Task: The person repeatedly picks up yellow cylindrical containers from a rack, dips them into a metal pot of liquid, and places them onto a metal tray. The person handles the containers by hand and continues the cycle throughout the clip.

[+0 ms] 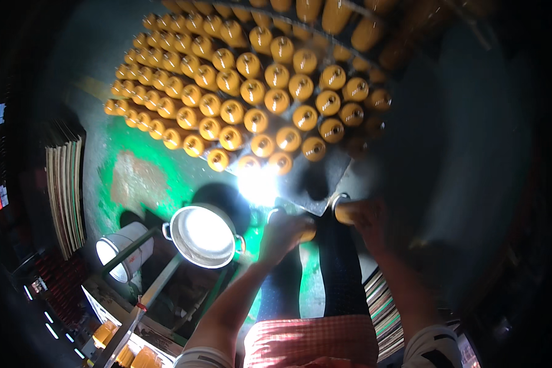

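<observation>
Many glossy yellow-orange bottles (252, 91) with narrow tops stand in close rows on a dark board ahead of me. My right hand (368, 222) is closed round one yellow-orange bottle (344, 214), with a pale ring showing at its far end. My left hand (283, 237) is also closed, and a bit of a yellow-orange bottle (309, 230) shows past its fingers; most of that one is hidden. Both hands are over my legs, just short of the board's near corner (318, 207).
Left of my left hand is a two-handled metal pot (203, 237), with a white bucket (122, 252) beside it. Stacked boards (66, 184) stand at the far left and more boards (389, 316) lie by my right leg. Green patches (165, 175) mark the floor.
</observation>
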`<action>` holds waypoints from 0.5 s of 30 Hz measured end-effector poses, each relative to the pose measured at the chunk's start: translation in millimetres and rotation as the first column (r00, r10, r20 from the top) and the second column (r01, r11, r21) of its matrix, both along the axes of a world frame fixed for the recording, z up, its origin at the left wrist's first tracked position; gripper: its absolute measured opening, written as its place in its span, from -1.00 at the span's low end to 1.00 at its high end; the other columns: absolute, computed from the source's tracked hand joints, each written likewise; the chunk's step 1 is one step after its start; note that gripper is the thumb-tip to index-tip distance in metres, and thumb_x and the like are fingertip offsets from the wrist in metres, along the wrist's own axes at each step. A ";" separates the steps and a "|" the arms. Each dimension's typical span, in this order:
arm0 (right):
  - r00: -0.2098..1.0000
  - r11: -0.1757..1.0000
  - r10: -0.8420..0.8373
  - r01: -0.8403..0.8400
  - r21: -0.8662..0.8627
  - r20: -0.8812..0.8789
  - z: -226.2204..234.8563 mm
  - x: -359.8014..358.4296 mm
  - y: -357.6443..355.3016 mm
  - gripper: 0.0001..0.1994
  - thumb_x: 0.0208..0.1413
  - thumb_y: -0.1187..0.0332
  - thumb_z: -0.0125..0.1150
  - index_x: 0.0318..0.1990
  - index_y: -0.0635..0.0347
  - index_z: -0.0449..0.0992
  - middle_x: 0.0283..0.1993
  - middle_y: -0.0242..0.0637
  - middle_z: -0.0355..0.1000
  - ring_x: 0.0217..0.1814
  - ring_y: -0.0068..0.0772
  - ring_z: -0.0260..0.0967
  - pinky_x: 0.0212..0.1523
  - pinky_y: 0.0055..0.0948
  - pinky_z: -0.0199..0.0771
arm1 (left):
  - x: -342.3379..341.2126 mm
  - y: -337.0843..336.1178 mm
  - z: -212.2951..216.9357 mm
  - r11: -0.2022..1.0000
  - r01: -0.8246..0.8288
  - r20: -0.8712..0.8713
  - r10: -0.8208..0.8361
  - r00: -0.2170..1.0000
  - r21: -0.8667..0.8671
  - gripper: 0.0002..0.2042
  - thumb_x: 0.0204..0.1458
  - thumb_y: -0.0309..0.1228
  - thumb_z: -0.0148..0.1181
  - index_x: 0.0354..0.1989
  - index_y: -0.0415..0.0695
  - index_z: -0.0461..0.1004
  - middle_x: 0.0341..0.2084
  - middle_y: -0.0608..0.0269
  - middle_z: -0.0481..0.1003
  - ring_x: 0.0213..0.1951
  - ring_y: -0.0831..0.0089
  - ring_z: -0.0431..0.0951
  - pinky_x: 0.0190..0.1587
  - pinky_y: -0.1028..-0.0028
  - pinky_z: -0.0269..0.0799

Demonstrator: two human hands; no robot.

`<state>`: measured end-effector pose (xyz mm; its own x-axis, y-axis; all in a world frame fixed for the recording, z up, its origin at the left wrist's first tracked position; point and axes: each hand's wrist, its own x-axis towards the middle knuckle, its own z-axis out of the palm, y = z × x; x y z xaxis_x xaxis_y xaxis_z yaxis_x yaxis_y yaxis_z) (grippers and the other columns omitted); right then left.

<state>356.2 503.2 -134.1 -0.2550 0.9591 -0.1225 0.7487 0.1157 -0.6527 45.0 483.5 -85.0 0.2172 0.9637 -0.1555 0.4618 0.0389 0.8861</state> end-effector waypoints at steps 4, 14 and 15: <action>0.972 0.973 -0.225 0.221 -0.062 -0.067 98.0 11.2 -56.1 -0.51 -0.06 0.43 0.42 0.11 0.08 0.49 0.32 -0.11 0.13 0.36 0.01 0.14 0.38 -0.15 0.19 | -45.0 -99.7 52.0 0.972 -0.201 0.048 0.208 0.977 -0.121 -0.51 -0.28 -0.55 0.52 -0.06 0.01 0.62 0.17 0.08 0.33 0.12 0.12 0.43 0.16 0.24 0.37; 0.852 0.992 -0.030 0.090 0.090 -0.522 250.6 -76.1 -93.6 -0.48 0.00 0.54 0.32 0.19 0.29 0.43 0.18 -0.13 0.32 0.24 -0.18 0.27 0.29 -0.30 0.23 | -100.8 -251.6 262.8 0.777 -0.616 0.456 0.599 0.658 -0.133 -0.46 -0.17 -0.61 0.46 0.09 -0.31 0.49 0.18 0.11 0.35 0.16 0.30 0.41 0.24 0.32 0.33; 0.770 0.993 -0.078 0.113 0.015 -0.633 261.8 -91.7 -99.2 -0.48 0.02 0.57 0.29 0.20 0.32 0.42 0.18 -0.15 0.32 0.25 -0.24 0.26 0.29 -0.34 0.23 | -102.4 -271.2 265.6 0.746 -0.665 0.474 0.596 0.648 -0.028 -0.38 -0.15 -0.52 0.49 0.19 -0.19 0.46 0.25 0.12 0.30 0.26 0.24 0.30 0.30 0.29 0.20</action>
